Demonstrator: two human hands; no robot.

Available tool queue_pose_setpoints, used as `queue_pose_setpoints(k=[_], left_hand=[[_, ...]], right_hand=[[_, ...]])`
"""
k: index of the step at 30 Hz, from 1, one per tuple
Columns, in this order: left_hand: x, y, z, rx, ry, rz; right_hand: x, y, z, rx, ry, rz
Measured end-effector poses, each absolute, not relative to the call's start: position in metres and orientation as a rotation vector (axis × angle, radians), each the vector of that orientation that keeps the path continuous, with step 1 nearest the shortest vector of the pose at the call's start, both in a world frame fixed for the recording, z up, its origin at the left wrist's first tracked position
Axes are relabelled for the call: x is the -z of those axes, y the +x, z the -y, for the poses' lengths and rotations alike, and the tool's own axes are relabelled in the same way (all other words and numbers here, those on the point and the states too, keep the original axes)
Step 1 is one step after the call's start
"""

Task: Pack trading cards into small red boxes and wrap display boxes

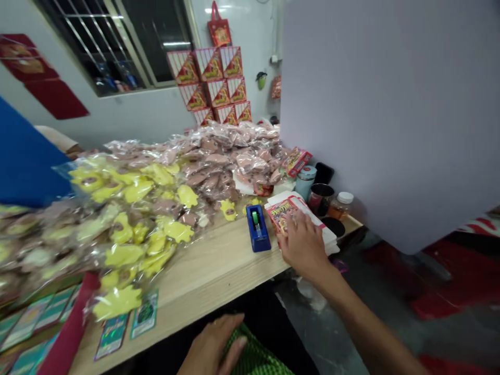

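Note:
My right hand (304,242) lies on a stack of red-and-white printed flat cartons (280,212) at the table's right end. Its fingers are stretched over the top one, and I see no grip around an edge. Just left of the stack stands a blue tape dispenser (258,237) with a green-cored roll. My left hand (214,341) is over my lap at the bottom, thumb apart from the fingers, with nothing visible in it. Green checked cloth (253,354) shows beside it.
Bagged yellow figures (136,190) and a heap of bagged pinkish-brown figures (219,156) cover much of the table (211,265). Trading cards (144,315) lie front left. A blue tumbler (305,181), a dark cup (320,198) and a white-capped jar (341,204) stand right, beside a grey panel (383,104).

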State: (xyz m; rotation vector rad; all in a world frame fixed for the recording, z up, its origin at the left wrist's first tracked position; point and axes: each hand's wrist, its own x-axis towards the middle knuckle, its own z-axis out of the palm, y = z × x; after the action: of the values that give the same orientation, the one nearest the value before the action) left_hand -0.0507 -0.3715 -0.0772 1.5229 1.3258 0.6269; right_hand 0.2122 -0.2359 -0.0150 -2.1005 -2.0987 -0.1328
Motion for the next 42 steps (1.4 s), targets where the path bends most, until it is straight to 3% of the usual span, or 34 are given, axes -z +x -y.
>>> queue_pose_setpoints(k=[7, 16, 23, 28, 31, 36, 39, 42], left_hand=[[0.09, -0.001, 0.307, -0.918, 1.819, -1.566], [0.11, 0.041, 0.208, -0.881, 1.826, -1.669], [0.107, 0.04, 0.196, -0.855, 1.816, -1.569], [0.073, 0.013, 0.228, -1.123, 1.569, -1.379], [0.049, 0.0, 0.254, -1.195, 1.313, -1.104], [0.048, -0.025, 0.282, -1.244, 0.766, -0.609], [0.07, -0.053, 0.299, -1.315, 0.635, -0.69], [0.089, -0.084, 0.32, -1.359, 0.578, -0.868]], right_hand=[[0.04, 0.206, 0.196, 0.153, -2.204, 2.172], [0.027, 0.205, 0.19, 0.15, -2.216, 2.22], [0.004, 0.199, 0.182, 0.158, -2.263, 2.25], [-0.035, 0.202, 0.197, 0.24, -2.332, 2.189], [-0.039, 0.181, 0.235, 0.377, -2.033, 2.213], [0.003, 0.108, 0.298, 0.353, -1.011, 2.218], [0.006, 0.08, 0.306, 0.061, -0.724, 2.351], [-0.01, 0.077, 0.29, -0.302, -0.722, 2.357]])
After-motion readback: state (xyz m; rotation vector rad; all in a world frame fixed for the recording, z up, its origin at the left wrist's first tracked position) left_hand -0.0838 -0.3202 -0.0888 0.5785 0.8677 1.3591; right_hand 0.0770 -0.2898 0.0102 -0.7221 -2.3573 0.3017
